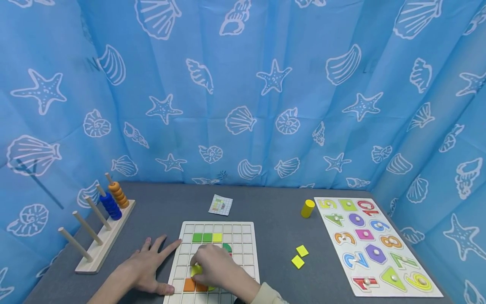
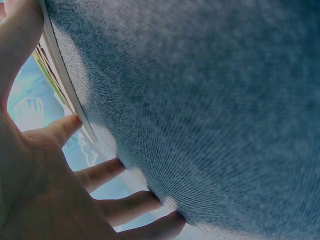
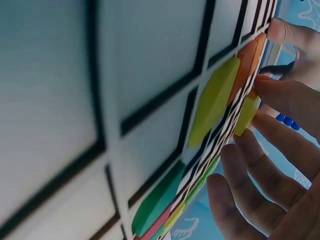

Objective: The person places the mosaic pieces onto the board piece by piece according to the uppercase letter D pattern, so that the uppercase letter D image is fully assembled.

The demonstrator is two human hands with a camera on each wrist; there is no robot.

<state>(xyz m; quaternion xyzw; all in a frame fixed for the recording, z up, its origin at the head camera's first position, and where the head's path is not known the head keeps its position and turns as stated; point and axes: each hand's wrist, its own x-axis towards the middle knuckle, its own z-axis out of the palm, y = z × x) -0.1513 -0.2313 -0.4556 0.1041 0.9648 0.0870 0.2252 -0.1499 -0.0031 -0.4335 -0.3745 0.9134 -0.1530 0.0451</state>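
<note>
A white grid board (image 1: 248, 249) lies on the dark table, close in front of me. My right hand (image 1: 218, 264) reaches over it and pinches a yellow piece (image 3: 247, 115) between thumb and index finger, right at the grid. Just below that piece sit orange tiles (image 1: 189, 285), with a yellow rounded piece (image 3: 215, 100) beside them. Two green squares (image 1: 197, 237) and a yellow square (image 1: 217, 237) form a row higher up; a green rounded piece (image 1: 227, 247) shows past my knuckles. My left hand (image 1: 146, 268) is spread, thumb and index fingertip at the board's left edge, other fingertips on the table.
On the left stands a peg rack (image 1: 106, 245) with blue rings (image 1: 110, 207) and orange rings (image 1: 118, 195). A small pattern card (image 1: 220, 204) lies behind the board. To the right are two loose yellow squares (image 1: 298, 261), a yellow cylinder (image 1: 308, 208) and a number puzzle (image 1: 357, 249).
</note>
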